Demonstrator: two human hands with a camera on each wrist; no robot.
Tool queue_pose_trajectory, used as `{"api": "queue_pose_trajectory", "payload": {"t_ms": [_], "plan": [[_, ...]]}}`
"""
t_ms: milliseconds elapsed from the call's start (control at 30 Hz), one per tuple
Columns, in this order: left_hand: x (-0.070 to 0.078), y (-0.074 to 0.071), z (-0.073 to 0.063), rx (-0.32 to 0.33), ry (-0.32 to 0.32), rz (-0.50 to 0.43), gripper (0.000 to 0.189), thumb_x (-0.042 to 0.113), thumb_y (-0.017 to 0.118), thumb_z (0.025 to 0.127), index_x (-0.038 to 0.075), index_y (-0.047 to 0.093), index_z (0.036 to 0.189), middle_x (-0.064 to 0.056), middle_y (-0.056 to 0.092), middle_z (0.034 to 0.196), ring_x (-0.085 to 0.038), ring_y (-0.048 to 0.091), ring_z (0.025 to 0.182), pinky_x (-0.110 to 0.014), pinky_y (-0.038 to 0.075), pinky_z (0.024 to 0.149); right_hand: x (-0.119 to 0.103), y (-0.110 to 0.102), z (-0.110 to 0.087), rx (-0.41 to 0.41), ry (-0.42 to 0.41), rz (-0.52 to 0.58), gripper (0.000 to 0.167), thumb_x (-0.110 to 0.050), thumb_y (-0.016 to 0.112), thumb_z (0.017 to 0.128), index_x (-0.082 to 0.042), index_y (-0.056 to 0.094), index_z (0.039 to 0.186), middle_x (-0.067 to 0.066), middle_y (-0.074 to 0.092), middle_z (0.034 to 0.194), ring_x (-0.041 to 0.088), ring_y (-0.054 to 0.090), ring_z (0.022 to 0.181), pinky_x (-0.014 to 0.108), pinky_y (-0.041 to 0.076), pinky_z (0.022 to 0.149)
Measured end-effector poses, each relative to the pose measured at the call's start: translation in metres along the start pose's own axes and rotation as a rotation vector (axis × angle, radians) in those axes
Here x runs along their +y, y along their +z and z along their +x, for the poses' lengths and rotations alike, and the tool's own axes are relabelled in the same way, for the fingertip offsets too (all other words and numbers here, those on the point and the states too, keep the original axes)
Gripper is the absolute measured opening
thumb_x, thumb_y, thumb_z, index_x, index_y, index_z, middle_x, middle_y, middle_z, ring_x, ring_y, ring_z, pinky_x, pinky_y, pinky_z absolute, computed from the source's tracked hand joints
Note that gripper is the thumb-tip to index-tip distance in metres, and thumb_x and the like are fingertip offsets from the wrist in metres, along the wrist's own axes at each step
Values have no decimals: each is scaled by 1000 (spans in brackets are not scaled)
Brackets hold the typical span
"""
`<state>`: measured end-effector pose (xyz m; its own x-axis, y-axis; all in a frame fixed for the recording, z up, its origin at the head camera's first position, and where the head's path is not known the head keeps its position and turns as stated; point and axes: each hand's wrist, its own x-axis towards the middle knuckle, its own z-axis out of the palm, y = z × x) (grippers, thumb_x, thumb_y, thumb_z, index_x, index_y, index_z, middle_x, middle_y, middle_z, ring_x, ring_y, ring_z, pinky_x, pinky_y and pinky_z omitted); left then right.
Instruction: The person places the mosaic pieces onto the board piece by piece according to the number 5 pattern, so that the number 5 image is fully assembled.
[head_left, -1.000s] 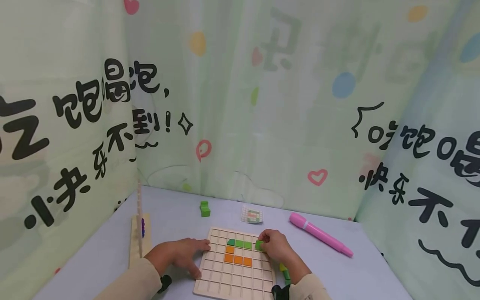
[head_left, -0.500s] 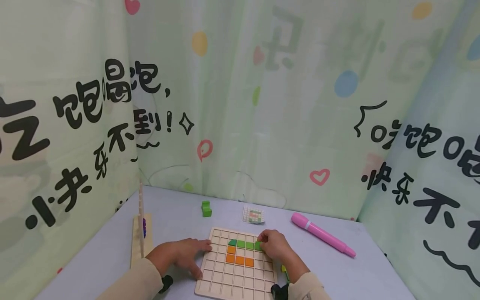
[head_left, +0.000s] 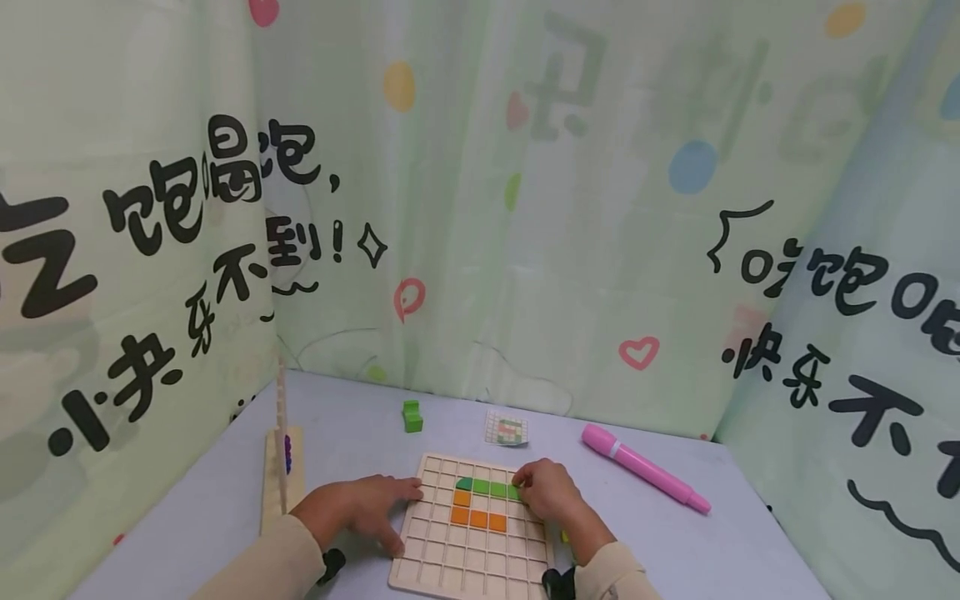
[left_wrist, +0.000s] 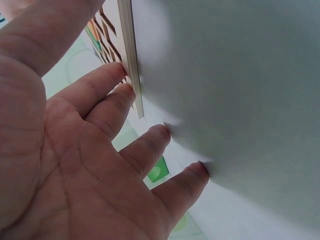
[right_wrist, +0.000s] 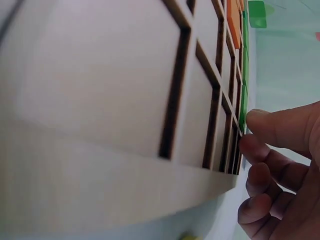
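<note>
A wooden grid board (head_left: 435,575) lies on the table between both hands. A row of green tiles (head_left: 491,489) lies in its upper squares, with a darker rounded-corner tile (head_left: 464,483) at the left end. Orange tiles (head_left: 478,518) form an L below. My left hand (head_left: 367,508) is spread along the board's left edge; in the left wrist view two fingertips touch the edge and others rest on the table. My right hand (head_left: 553,493) has thumb and curled forefinger at the rightmost green tile (right_wrist: 243,107), which sits level with the row and is partly hidden by the fingers.
Behind the board are stacked green blocks (head_left: 412,417) and a small pattern card (head_left: 507,428). A pink marker (head_left: 647,468) lies at right. An upright wooden panel on a base (head_left: 272,483) stands left. Yellow pieces (head_left: 566,537) show beside the right wrist. Printed curtains surround the table.
My right hand has brought the last green tile slightly left and down into the square at the row's right end. The left hand has stayed at the board's edge.
</note>
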<state>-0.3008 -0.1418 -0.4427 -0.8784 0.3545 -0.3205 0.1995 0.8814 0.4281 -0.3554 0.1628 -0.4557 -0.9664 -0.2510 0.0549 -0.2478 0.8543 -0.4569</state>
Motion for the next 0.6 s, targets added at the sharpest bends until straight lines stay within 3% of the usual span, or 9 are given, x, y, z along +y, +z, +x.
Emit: {"api": "queue_pose_trajectory", "payload": {"t_ms": [133, 333, 600], "plan": [[2, 0, 1, -2, 1, 13, 74, 29, 91, 80, 26, 59, 146, 9, 46, 161, -31, 41, 150, -55, 34, 123, 5, -5, -9, 11, -8, 8, 17, -4, 70, 93, -5, 78, 109, 5, 70, 96, 20, 58, 86, 43, 56, 81], [2, 0, 1, -1, -1, 17, 75, 30, 92, 79, 25, 59, 146, 8, 46, 161, -31, 41, 150, -55, 34, 123, 15, -17, -26, 5, -23, 35, 17, -3, 72, 89, -5, 78, 105, 4, 70, 96, 20, 61, 90, 43, 56, 82], [3, -1, -1, -1, 5, 15, 75, 30, 92, 79, 23, 59, 147, 7, 46, 162, -32, 41, 151, -56, 34, 122, 28, -31, -46, -37, 73, -1, 17, -7, 74, 90, -7, 78, 106, 5, 70, 102, 24, 62, 99, 49, 56, 90]]}}
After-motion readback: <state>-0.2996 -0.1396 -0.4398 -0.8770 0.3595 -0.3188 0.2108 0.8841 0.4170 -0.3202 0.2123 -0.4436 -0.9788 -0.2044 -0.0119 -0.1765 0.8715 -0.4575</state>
